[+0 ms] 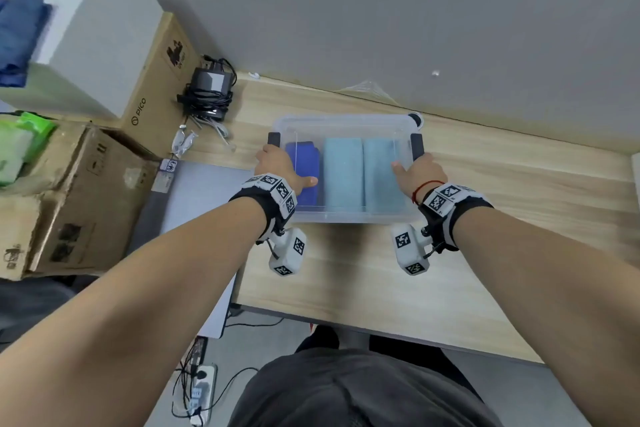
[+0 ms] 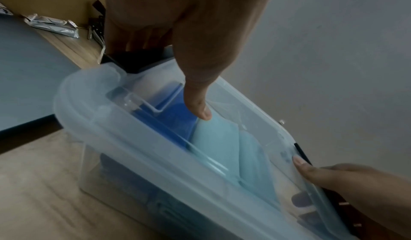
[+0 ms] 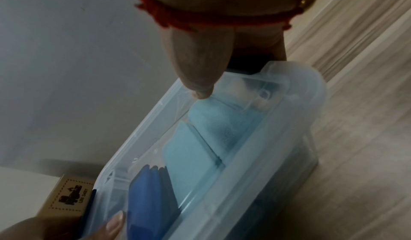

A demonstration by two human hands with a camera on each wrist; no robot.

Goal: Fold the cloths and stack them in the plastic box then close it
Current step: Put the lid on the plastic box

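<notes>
At the centre of the head view a clear plastic box sits on the wooden worktop with its translucent lid on top. Through the lid show a folded dark blue cloth at the left and two folded light blue cloths side by side to its right. The left hand grasps the box's left end, thumb laid flat on the lid, fingers apparently curled over the black latch, though they are mostly hidden. The right hand grips the right end likewise beside its black latch. Cardboard boxes stand at the frame's left.
</notes>
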